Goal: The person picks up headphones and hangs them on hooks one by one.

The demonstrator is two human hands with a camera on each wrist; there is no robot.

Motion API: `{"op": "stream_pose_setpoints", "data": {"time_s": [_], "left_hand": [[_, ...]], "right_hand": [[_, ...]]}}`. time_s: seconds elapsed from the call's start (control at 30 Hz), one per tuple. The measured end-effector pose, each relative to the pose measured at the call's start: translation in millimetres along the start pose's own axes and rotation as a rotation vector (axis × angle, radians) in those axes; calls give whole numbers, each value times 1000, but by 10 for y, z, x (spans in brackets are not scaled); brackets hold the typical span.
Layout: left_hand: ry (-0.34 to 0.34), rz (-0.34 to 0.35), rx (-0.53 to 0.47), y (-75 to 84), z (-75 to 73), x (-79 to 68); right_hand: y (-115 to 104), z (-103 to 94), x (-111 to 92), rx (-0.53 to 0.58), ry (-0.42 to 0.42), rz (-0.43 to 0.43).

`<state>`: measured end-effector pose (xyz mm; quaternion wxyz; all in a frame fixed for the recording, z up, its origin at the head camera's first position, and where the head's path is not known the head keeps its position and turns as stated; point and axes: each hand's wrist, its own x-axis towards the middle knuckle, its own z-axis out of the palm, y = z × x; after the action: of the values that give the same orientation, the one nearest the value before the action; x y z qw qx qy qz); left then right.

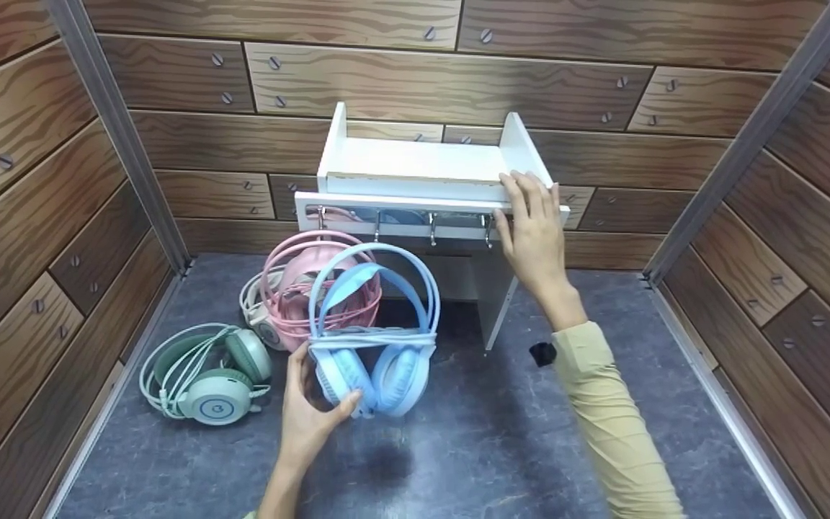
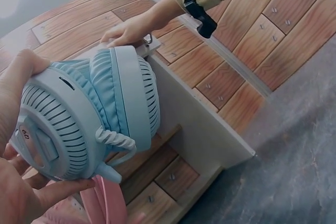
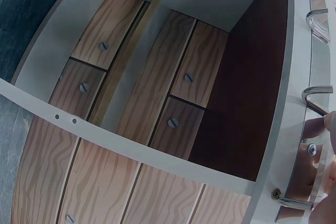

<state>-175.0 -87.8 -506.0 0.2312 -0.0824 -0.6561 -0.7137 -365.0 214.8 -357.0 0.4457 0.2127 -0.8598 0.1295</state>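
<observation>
My left hand (image 1: 307,418) grips the blue headphones (image 1: 404,378) by the left ear cup, thumb in front, with the band upright and the cable bundled across. In the left wrist view, its fingers spread round the slotted cup (image 2: 60,124). My right hand (image 1: 536,245) rests on the right end of the white shelf rack (image 1: 422,160), fingers extended over the top edge and thumb at the hook rail (image 1: 400,198). Metal hooks (image 1: 432,229) line this rail. Behind the blue pair, pink headphones (image 1: 292,292) sit below the leftmost hook, partly hidden.
Green headphones (image 1: 217,396) lie on the dark floor (image 1: 501,461) at the left. White headphones (image 1: 265,324) show partly behind the pink pair. Wood-patterned walls (image 1: 415,79) enclose three sides. A small black object (image 1: 542,353) is beside the right sleeve (image 1: 602,389).
</observation>
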Motion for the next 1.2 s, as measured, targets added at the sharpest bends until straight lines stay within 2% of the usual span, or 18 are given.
{"op": "stream_pose_setpoints", "data": {"time_s": [0.3, 0.53, 0.7, 0.83, 1.07, 1.2], "left_hand": [[30, -42, 52, 251, 107, 89], [42, -90, 107, 255, 140, 116], [54, -87, 133, 227, 154, 124], [64, -70, 158, 161, 161, 136], [86, -45, 215, -199, 115, 179], [73, -59, 225, -300, 98, 195]], "right_hand": [[5, 1, -6, -16, -27, 5], [1, 15, 3, -11, -24, 4], [-3, 0, 3, -16, -20, 2], [-4, -12, 5, -11, -12, 0], [-4, -5, 11, -22, -8, -6], [-8, -14, 2, -25, -9, -5]]}}
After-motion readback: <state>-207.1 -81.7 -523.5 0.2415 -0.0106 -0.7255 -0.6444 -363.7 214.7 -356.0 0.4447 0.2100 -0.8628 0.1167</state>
